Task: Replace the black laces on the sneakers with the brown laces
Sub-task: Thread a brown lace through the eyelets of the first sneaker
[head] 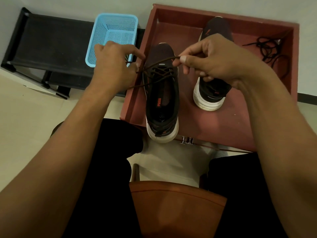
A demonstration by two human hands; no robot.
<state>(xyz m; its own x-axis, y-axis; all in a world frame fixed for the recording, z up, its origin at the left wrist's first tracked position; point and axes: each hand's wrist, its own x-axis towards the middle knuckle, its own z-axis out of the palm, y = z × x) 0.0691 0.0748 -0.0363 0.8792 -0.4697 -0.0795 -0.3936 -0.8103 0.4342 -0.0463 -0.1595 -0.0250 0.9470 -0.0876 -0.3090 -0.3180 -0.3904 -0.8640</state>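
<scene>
Right hand (214, 60) pinching one end of the brown lace (169, 58), my left hand (113, 66) pinching the other, lace crisscrossed through the sneaker (161, 103) at the tray's (223, 16) near-left edge, black laces (269, 48) in its far-right corner

Single head-worn wide-angle view, looking forward and steeply down, close above red tray (223, 15).

On reddish-brown walled tray (214, 127): black white-soled sneaker (162, 103) near left, second black white-soled sneaker (211, 95) farther right, tangled black laces (270, 48) in far right corner.
</scene>
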